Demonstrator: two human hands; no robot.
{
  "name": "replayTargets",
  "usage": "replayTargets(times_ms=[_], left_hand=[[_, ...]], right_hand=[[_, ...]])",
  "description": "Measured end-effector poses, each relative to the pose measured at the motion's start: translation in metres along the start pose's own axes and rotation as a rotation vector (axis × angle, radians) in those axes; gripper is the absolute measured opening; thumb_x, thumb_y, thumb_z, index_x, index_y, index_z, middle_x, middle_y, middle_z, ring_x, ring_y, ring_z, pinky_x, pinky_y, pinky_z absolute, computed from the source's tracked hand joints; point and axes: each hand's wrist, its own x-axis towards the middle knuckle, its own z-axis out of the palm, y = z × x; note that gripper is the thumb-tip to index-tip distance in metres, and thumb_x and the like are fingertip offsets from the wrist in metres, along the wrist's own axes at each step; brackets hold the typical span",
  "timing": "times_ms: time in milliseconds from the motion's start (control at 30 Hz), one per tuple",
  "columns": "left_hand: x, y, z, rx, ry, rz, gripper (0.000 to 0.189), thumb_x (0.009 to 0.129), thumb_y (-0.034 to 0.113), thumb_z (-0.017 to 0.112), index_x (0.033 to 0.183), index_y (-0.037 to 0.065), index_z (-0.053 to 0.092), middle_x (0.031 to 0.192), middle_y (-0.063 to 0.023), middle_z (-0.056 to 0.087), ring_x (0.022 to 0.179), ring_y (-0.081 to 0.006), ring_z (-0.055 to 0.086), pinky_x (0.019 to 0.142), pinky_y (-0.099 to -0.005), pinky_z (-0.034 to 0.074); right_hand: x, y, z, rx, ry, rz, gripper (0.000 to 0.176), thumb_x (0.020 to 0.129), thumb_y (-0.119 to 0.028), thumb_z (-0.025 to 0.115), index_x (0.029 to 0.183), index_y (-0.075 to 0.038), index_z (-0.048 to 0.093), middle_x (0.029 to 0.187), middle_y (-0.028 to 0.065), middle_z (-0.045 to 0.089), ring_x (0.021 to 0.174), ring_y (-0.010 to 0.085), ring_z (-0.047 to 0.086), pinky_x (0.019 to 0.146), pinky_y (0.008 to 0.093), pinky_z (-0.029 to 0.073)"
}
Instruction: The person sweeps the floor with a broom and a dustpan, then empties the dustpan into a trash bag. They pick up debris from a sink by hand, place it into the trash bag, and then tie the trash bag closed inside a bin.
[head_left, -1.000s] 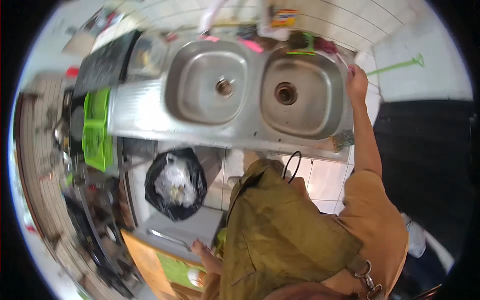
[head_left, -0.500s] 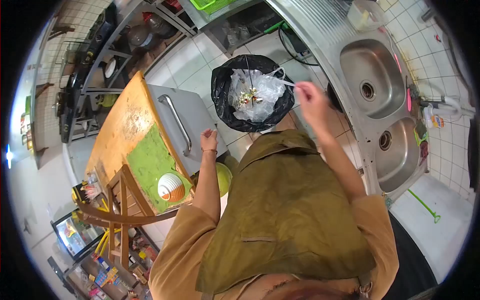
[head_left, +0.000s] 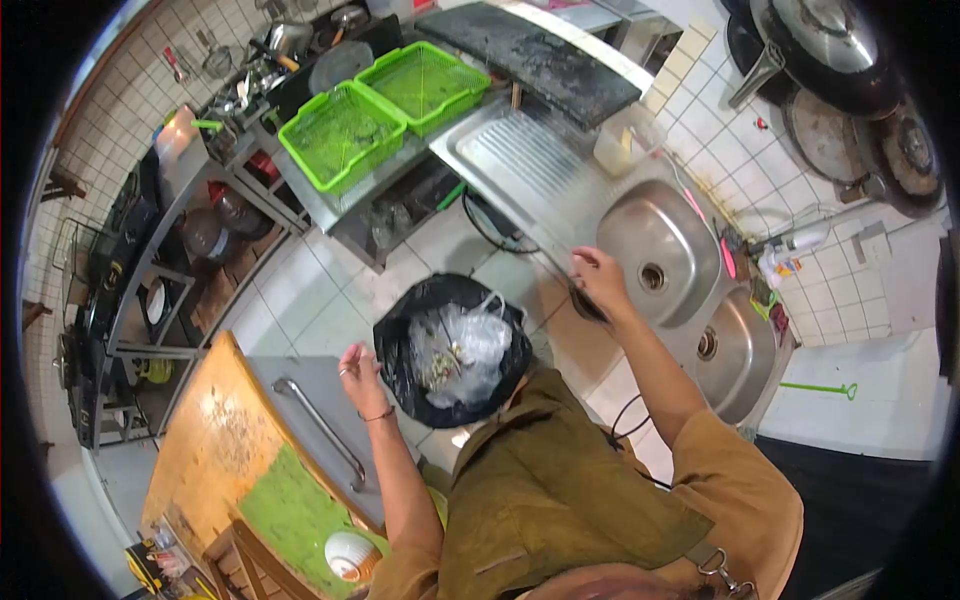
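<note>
A bin lined with a black bag [head_left: 397, 350] stands on the tiled floor in front of me. A clear plastic bag [head_left: 482, 335] lies inside it, its loop handle near the rim and small food scraps [head_left: 438, 370] beside it. My left hand [head_left: 362, 372] is held in the air at the bin's left side, empty, its fingers loosely apart. Beyond the bin on the right, my right hand [head_left: 602, 283] is raised near the sink edge. Its fingers are loosely bent, and nothing shows in them.
A double steel sink [head_left: 655, 240] runs along the right. Green baskets [head_left: 345, 135] sit on the counter ahead. At left are a wooden-topped table [head_left: 210, 400] with a green mat [head_left: 300, 510] and a striped bowl [head_left: 350, 556]. Pans [head_left: 830, 50] hang at upper right.
My right hand has let go of the clear bag's handle and moved off toward the sink. My left hand has risen beside the bin. The view has turned up toward the counter.
</note>
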Motion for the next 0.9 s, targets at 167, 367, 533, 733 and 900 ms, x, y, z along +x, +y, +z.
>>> replayTargets(times_ms=[167,367,533,733,900], left_hand=[[0.04,0.074,0.19,-0.141,-0.542,0.046,0.041,0.093,0.023,0.057,0.126,0.001,0.049,0.125,-0.0102,0.055,0.106,-0.0201,0.058,0.086,-0.0329,0.049],[0.1,0.091,0.476,-0.26,-0.819,-0.288,0.066,0.093,0.039,0.056,0.138,-0.005,0.034,0.141,-0.0173,0.042,0.129,-0.0296,0.044,0.098,-0.0385,0.043],[0.109,0.086,0.596,-0.463,-0.679,-0.519,0.073,0.088,0.048,0.058,0.137,-0.002,0.037,0.132,-0.0114,0.049,0.122,-0.0254,0.047,0.099,-0.0371,0.04],[0.08,0.148,0.61,-0.515,-0.757,-0.294,0.07,0.089,0.05,0.055,0.138,0.003,0.04,0.137,-0.0119,0.048,0.121,-0.0234,0.05,0.101,-0.0366,0.041],[0.083,0.208,0.687,-0.532,-1.074,-0.111,0.055,0.087,0.053,0.053,0.117,0.007,0.054,0.109,-0.0045,0.058,0.103,-0.0201,0.054,0.09,-0.0369,0.043]], right_hand=[[0.078,-0.029,-0.06,0.183,0.085,-0.018,0.029,0.093,-0.019,0.057,0.115,-0.001,0.062,0.102,0.0069,0.067,0.079,0.0133,0.066,0.06,0.0247,0.051],[0.176,-0.096,-0.087,0.338,0.165,-0.251,0.025,0.095,-0.015,0.057,0.114,0.0,0.061,0.1,0.0082,0.067,0.078,0.0124,0.065,0.062,0.0228,0.049],[0.242,-0.15,-0.127,0.409,0.233,-0.452,0.024,0.094,-0.012,0.058,0.114,0.0,0.061,0.101,0.0086,0.067,0.08,0.0118,0.064,0.064,0.0224,0.049],[0.296,-0.179,-0.175,0.13,0.342,-0.755,0.027,0.088,-0.009,0.063,0.114,-0.002,0.062,0.105,0.0109,0.066,0.085,0.016,0.062,0.076,0.0273,0.05],[0.338,-0.227,-0.177,-0.374,0.716,-1.338,0.027,0.082,-0.007,0.068,0.109,-0.007,0.065,0.111,0.0093,0.06,0.095,0.0238,0.058,0.081,0.0344,0.049]])
